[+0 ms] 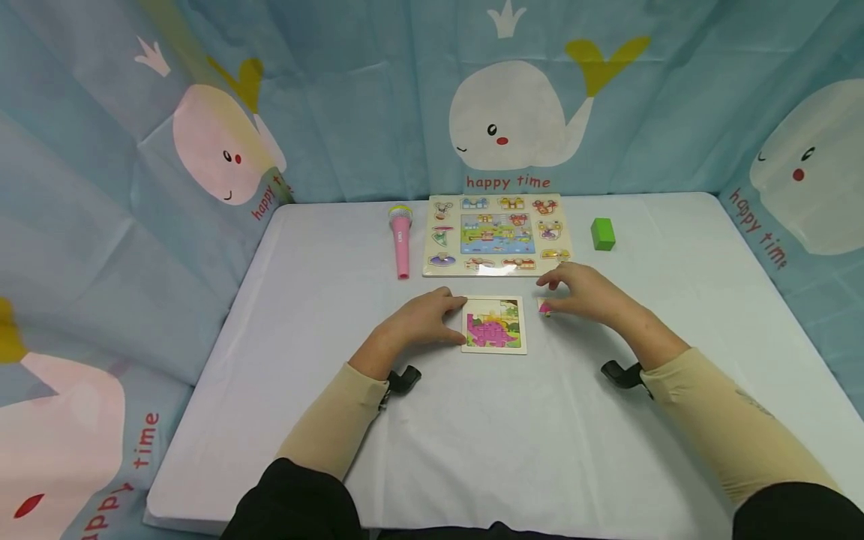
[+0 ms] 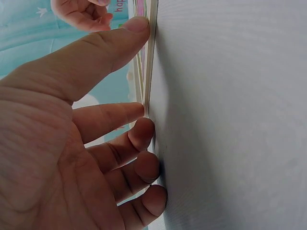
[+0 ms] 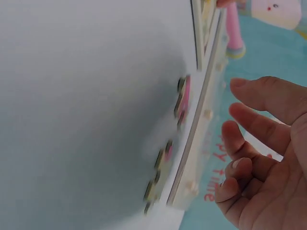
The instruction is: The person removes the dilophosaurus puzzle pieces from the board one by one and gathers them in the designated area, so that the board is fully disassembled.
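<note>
Where the puzzle [image 1: 494, 326] ends, a board [image 1: 498, 234] lies beyond.

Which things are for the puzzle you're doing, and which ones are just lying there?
Seem to be for the puzzle:
dinosaur puzzle, touched by the left hand
loose puzzle pieces, near the right hand

Seem to be just lying there:
pink microphone
big picture board, behind the dinosaur puzzle
green block

Bright head view, dimmer wrist views, soft shadows, blurred puzzle pieces [image 3: 185, 96]
</note>
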Tool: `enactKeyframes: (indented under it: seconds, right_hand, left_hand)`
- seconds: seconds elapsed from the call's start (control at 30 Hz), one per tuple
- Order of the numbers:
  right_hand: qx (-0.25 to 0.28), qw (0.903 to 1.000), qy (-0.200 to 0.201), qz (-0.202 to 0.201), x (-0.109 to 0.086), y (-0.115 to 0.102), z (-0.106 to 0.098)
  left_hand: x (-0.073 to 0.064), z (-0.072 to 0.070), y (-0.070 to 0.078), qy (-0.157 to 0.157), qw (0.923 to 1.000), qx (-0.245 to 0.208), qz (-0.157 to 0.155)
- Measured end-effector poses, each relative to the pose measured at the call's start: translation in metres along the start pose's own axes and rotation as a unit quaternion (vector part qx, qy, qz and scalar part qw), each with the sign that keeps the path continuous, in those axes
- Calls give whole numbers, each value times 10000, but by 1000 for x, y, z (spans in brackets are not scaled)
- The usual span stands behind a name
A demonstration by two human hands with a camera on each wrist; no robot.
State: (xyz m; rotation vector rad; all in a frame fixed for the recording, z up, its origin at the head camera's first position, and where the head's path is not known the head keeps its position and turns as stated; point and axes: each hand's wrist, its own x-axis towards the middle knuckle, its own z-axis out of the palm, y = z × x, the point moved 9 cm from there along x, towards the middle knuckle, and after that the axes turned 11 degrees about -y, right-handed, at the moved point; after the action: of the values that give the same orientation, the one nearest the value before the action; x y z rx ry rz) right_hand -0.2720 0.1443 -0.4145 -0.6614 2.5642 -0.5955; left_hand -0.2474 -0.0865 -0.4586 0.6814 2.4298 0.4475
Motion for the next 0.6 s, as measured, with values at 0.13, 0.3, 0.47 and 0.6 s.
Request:
enactKeyframes:
  seconds: [0.13, 0.3, 0.47, 0.6]
  right_hand:
    - [37, 10000, -45, -56, 6, -10, 4]
    - [84, 9999, -109, -97, 11, -21, 11]
    - [132, 9995, -203, -177, 17, -27, 19]
    - [49, 9990, -263, -356, 23, -32, 27]
  left_hand:
    - [0, 0, 0, 9, 10000, -5, 21]
    - [0, 0, 0, 2, 10000, 6, 23]
    - [0, -1, 0, 2, 10000, -53, 26]
    - [0, 0, 0, 6, 10000, -47, 27]
